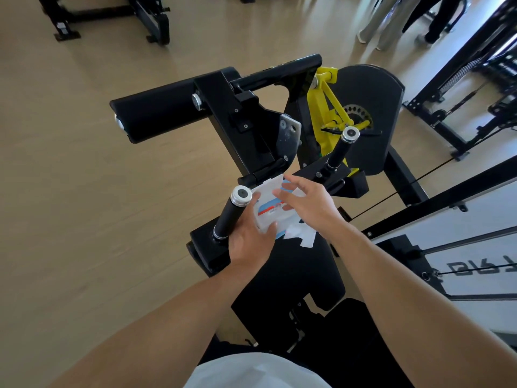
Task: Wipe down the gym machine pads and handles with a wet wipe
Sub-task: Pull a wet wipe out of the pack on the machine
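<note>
My left hand [249,242] grips a white pack of wet wipes [270,204] with a blue and red label, its flap lid raised. My right hand [306,204] hovers over the pack with fingers spread and relaxed. A white wipe [300,233] hangs from the pack's near end, under my right wrist. The pack is held above the black seat pad [293,275] of a gym machine. Two black handles with silver caps rise beside it, the left handle [230,215] touching my left hand and the right handle [340,149] farther back. A black roller pad [156,113] sticks out to the left.
The machine has a yellow lever [328,107] and a black cam disc [372,113]. A cable rack frame [458,88] stands at the right. Another black machine base [112,18] is at the top left. Legs of other persons [391,21] stand at the top right on the wooden floor.
</note>
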`<action>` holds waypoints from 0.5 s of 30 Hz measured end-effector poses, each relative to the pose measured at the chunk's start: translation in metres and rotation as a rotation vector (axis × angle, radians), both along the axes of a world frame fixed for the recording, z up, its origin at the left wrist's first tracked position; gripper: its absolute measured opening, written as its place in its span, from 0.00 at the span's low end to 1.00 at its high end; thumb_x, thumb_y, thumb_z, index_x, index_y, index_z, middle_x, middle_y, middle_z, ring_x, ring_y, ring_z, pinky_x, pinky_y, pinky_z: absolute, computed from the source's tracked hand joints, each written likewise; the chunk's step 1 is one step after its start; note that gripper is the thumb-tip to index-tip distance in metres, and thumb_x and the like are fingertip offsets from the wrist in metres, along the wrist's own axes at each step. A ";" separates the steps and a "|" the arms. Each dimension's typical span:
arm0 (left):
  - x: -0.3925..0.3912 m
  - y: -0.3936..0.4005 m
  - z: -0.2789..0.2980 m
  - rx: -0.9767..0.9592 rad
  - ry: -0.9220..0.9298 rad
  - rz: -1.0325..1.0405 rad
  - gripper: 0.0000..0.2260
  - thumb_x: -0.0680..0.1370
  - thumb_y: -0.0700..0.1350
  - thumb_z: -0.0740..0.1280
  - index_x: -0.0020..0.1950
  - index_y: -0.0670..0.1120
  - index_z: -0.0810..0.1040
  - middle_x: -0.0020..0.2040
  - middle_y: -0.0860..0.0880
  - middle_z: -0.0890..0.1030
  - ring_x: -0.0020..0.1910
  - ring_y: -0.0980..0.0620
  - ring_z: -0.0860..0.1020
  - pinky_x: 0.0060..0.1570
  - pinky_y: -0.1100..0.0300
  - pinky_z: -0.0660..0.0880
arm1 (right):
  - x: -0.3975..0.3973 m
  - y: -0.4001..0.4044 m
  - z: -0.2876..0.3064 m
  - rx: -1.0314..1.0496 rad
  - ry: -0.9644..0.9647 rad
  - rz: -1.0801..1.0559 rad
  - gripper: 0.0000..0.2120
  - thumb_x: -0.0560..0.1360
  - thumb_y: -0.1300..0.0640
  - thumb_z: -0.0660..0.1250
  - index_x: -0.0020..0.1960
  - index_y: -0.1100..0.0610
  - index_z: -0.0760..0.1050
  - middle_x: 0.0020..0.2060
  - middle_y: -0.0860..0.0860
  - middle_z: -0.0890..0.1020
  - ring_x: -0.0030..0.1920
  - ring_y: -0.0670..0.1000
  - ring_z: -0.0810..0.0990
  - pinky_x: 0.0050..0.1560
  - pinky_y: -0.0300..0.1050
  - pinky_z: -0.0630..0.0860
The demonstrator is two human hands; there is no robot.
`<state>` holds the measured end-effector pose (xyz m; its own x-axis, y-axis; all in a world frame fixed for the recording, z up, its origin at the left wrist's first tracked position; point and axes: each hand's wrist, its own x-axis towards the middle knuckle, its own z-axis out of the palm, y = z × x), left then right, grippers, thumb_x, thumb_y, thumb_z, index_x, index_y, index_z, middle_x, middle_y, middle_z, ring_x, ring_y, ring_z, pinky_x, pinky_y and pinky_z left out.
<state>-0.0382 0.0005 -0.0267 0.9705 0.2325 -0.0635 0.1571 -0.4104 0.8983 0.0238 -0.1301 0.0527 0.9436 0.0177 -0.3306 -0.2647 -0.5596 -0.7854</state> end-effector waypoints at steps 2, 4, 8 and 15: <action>0.000 0.000 0.000 0.060 -0.006 -0.010 0.27 0.78 0.44 0.70 0.75 0.53 0.66 0.71 0.52 0.73 0.70 0.50 0.73 0.68 0.49 0.75 | -0.001 -0.002 -0.003 -0.108 -0.018 0.045 0.36 0.70 0.36 0.76 0.75 0.42 0.70 0.62 0.38 0.79 0.59 0.42 0.79 0.58 0.44 0.76; 0.000 0.001 -0.002 0.093 -0.011 0.000 0.23 0.79 0.43 0.69 0.73 0.51 0.67 0.69 0.50 0.74 0.67 0.50 0.74 0.64 0.48 0.78 | -0.003 -0.004 -0.010 -0.275 -0.063 0.064 0.37 0.69 0.37 0.77 0.75 0.41 0.69 0.64 0.40 0.78 0.62 0.45 0.75 0.59 0.48 0.76; 0.000 -0.001 -0.001 0.068 0.016 0.060 0.19 0.80 0.45 0.70 0.68 0.47 0.69 0.64 0.50 0.75 0.62 0.52 0.77 0.61 0.50 0.79 | -0.005 -0.004 -0.024 -0.437 -0.116 -0.052 0.31 0.73 0.42 0.76 0.73 0.44 0.71 0.65 0.45 0.77 0.64 0.48 0.75 0.50 0.45 0.70; -0.001 0.003 0.001 0.148 -0.044 -0.028 0.23 0.80 0.44 0.70 0.73 0.48 0.68 0.69 0.47 0.75 0.66 0.50 0.76 0.62 0.52 0.79 | -0.008 0.003 -0.033 -0.448 -0.073 -0.109 0.20 0.75 0.44 0.74 0.65 0.45 0.77 0.57 0.45 0.74 0.50 0.46 0.72 0.37 0.37 0.62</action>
